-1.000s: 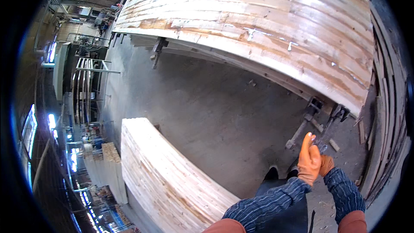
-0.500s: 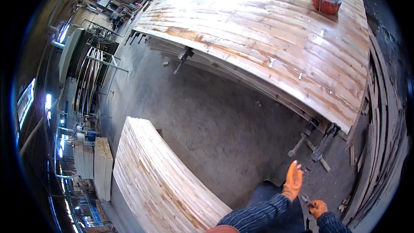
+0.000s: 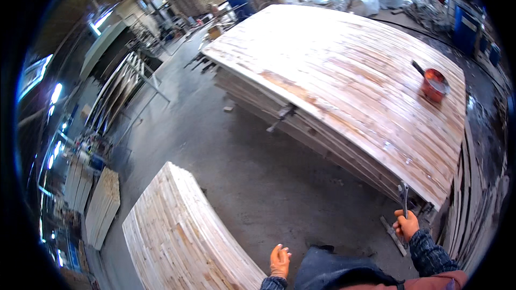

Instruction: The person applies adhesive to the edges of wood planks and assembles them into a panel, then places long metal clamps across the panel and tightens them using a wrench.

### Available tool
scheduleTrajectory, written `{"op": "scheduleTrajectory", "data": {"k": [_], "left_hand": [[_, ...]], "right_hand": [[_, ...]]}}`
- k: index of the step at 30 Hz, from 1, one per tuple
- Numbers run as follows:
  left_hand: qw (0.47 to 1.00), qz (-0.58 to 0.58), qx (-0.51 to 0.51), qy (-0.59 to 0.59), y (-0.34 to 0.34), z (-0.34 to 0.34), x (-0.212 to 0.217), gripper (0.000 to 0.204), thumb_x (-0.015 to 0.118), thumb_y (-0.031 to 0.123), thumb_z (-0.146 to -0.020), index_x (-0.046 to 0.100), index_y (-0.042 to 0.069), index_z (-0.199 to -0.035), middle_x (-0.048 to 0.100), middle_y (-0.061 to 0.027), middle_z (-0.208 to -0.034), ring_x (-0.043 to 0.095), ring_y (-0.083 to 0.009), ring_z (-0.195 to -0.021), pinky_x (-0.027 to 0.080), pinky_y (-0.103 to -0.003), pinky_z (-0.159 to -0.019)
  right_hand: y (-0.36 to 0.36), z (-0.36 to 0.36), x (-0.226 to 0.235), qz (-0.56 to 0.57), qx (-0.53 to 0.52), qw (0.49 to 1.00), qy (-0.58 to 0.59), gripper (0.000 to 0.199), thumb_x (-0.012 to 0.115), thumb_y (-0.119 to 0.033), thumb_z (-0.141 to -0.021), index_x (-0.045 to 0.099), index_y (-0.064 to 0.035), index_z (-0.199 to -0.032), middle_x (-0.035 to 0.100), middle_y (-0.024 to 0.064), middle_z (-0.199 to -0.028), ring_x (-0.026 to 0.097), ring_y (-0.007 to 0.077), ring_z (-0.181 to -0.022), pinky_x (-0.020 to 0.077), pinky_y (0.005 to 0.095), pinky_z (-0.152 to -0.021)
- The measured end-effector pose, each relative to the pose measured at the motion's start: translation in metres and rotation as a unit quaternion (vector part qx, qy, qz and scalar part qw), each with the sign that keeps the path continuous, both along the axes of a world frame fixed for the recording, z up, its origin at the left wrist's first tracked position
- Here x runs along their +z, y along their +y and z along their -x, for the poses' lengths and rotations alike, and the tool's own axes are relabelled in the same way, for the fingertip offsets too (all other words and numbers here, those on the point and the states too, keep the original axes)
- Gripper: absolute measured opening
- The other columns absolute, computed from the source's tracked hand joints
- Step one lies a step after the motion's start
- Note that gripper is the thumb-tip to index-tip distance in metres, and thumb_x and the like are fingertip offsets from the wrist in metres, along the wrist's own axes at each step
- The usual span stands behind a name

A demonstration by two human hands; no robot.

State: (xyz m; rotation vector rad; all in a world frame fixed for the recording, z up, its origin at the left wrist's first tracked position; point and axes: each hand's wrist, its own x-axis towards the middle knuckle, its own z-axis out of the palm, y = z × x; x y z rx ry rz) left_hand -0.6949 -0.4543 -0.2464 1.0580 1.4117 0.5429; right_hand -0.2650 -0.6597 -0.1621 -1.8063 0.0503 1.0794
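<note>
My right hand (image 3: pixel 407 225), in an orange glove, is closed around the handle of a metal wrench (image 3: pixel 404 200). The wrench points up, with its head in front of the near right corner of a large panel of glued wooden strips (image 3: pixel 349 70). Dark clamp screws (image 3: pixel 422 205) stick out from under that corner, partly hidden behind the hand and wrench. My left hand (image 3: pixel 279 261), also gloved in orange, hangs low between my body and a stack of wooden boards (image 3: pixel 188 225). Its fingers are slightly bent and apart, with nothing in them.
A red pot (image 3: pixel 434 86) with a dark handle sits on the panel's right part. Another clamp (image 3: pixel 282 115) projects from the panel's long edge. Long wood offcuts (image 3: pixel 465 193) lie along the right side. A short wood strip (image 3: pixel 393 235) lies on the floor. Plastic sacks (image 3: pixel 365 1) stand behind.
My view has swung, showing more of the far end. My right hand has raised the wrench toward the panel's corner. My left hand has moved down and left, away from the clamps.
</note>
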Motion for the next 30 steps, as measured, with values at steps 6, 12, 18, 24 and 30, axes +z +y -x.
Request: {"op": "scheduleTrajectory", "data": {"k": [6, 12, 18, 24, 30], "left_hand": [[0.992, -0.029, 0.078, 0.092, 0.124, 0.079, 0.014, 0.054, 0.063, 0.025, -0.098, 0.046, 0.001, -0.143, 0.065, -0.0096, -0.118, 0.066, -0.0155, -0.092, 0.051, -0.028, -0.071], [0.995, -0.063, 0.076, -0.012, 0.319, 0.003, 0.043, 0.055, 0.063, 0.025, -0.099, 0.045, -0.001, -0.143, 0.065, -0.0125, -0.120, 0.064, -0.0184, -0.104, 0.050, -0.030, -0.090], [0.994, 0.009, 0.087, -0.069, 0.479, -0.040, 0.086, 0.061, 0.068, 0.028, -0.098, 0.041, 0.010, -0.149, 0.060, -0.0119, -0.136, 0.062, -0.0236, -0.116, 0.050, -0.037, -0.096], [0.961, 0.127, 0.231, -0.080, 0.525, 0.100, -0.014, 0.065, 0.064, 0.023, -0.094, 0.036, 0.005, -0.150, 0.063, -0.0126, -0.120, 0.061, -0.0209, -0.087, 0.046, -0.027, -0.062], [0.896, 0.002, -0.228, 0.382, 0.561, 0.224, -0.080, 0.048, 0.068, 0.033, -0.088, 0.059, 0.004, -0.125, 0.063, -0.0275, -0.118, 0.058, -0.0451, -0.109, 0.047, -0.050, -0.092]], "right_hand": [[0.162, 0.034, 0.011, -0.015, -0.053, 0.996, 0.065, 0.041, 0.048, -0.005, -0.087, 0.051, -0.0027, -0.128, 0.063, 0.0137, -0.078, 0.050, 0.0141, -0.052, 0.0418, 0.0305, -0.046], [0.319, -0.018, -0.013, -0.053, 0.004, 0.998, -0.022, 0.051, 0.054, -0.004, -0.081, 0.047, 0.0012, -0.131, 0.062, 0.0137, -0.075, 0.053, 0.0157, -0.050, 0.0395, 0.0295, -0.040], [0.550, -0.067, -0.015, -0.061, 0.026, 0.997, -0.040, 0.045, 0.058, -0.002, -0.083, 0.050, 0.0028, -0.126, 0.064, 0.0136, -0.076, 0.055, 0.0158, -0.052, 0.0399, 0.0303, -0.041], [0.778, -0.087, -0.026, -0.063, 0.099, 0.993, -0.029, 0.039, 0.061, -0.002, -0.084, 0.057, 0.0026, -0.122, 0.065, 0.0128, -0.077, 0.059, 0.0167, -0.055, 0.0442, 0.0303, -0.043], [0.984, -0.061, -0.005, -0.137, 0.109, 0.984, -0.032, 0.042, 0.058, -0.002, -0.085, 0.055, 0.0020, -0.127, 0.066, 0.0128, -0.079, 0.061, 0.0163, -0.057, 0.0452, 0.0280, -0.044]]}}
